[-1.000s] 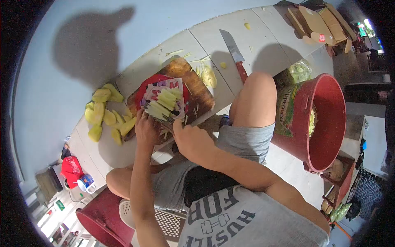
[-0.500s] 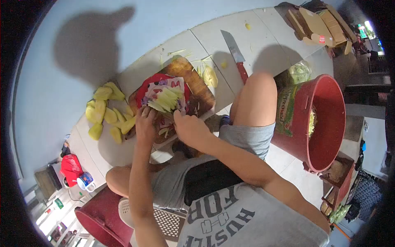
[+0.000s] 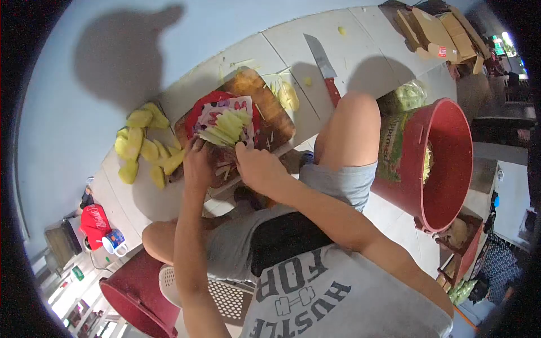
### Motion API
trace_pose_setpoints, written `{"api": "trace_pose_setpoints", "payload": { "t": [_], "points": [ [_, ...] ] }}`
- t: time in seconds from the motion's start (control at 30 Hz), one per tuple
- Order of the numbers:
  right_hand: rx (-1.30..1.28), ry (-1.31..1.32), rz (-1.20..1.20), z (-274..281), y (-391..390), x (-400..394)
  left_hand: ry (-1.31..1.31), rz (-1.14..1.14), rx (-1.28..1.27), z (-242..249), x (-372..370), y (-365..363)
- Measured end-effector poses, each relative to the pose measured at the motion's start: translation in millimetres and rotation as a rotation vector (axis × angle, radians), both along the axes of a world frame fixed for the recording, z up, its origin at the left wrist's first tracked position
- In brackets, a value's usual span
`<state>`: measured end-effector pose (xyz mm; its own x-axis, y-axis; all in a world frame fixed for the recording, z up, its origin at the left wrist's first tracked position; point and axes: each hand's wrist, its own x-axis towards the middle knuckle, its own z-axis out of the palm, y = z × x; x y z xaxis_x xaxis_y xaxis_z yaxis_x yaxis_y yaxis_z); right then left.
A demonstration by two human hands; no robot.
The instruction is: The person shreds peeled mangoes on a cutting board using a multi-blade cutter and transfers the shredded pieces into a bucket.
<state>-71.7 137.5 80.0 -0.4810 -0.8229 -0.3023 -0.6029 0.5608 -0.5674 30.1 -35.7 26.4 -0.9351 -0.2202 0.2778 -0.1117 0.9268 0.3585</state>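
both hands, left hand (image 3: 198, 166) and right hand (image 3: 256, 167), grip the patterned plate (image 3: 222, 121); shirt (image 3: 315, 298) reads "hustle for"

Pale yellow-green slices (image 3: 228, 127) sit on a red plate (image 3: 197, 115) with a white sheet (image 3: 217, 112) printed in pink and dark motifs. Brown wooden board (image 3: 270, 115) underneath, glossy. Yellow chunks (image 3: 141, 149) heaped on the off-white tiled floor (image 3: 349, 48). Knife (image 3: 325, 67): grey blade, red handle. Big red bucket (image 3: 451, 169), green printed sack (image 3: 394, 143) beside it. Grey shorts (image 3: 338, 183), grey shirt (image 3: 315, 293) with dark block lettering. Tan cardboard (image 3: 434, 28) far off. Light blue wall (image 3: 84, 67), dark shadow across it.
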Motion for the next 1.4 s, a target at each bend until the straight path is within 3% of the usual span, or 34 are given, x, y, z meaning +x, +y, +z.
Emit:
{"api": "trace_pose_setpoints", "payload": {
  "t": [0.17, 0.23, 0.37, 0.53, 0.67, 0.83, 0.97, 1.13, 1.2, 1.27, 1.4],
  "points": [
    [-0.036, 0.024, -0.012, 9, -8, -6, 0.000, 0.090, 0.052, -14, 0, -8],
    [-0.056, -0.012, 0.018, 37, -1, -3, -0.005, 0.070, 0.070, -4, -3, -6],
    [-0.017, 0.015, 0.029, -18, -8, -6, -0.090, 0.068, -0.040, -3, 2, -6],
    [-0.087, 0.030, 0.006, 34, -5, -1, -0.044, 0.051, -0.013, -3, -4, -7],
    [-0.032, 0.002, 0.035, -8, -4, -4, -0.045, 0.079, 0.000, -7, 3, -5],
    [-0.095, 0.070, 0.019, 21, -4, 2, 0.009, 0.056, -0.005, -14, 1, -11],
    [-0.071, 0.072, 0.044, -13, -3, -1, -0.052, 0.062, 0.014, -8, 4, -6],
    [-0.062, 0.091, 0.051, 21, -5, 2, -0.042, 0.069, 0.028, -21, 6, -13],
    [-0.063, 0.043, 0.036, -14, -4, 0, -0.114, 0.074, 0.037, -32, 17, -8],
    [-0.094, 0.029, 0.032, -20, -7, -4, -0.016, 0.064, -0.011, -24, 8, -10],
    [-0.041, -0.039, 0.008, 20, -6, 1, -0.070, 0.074, 0.021, -13, 4, -9]
  ]
}}
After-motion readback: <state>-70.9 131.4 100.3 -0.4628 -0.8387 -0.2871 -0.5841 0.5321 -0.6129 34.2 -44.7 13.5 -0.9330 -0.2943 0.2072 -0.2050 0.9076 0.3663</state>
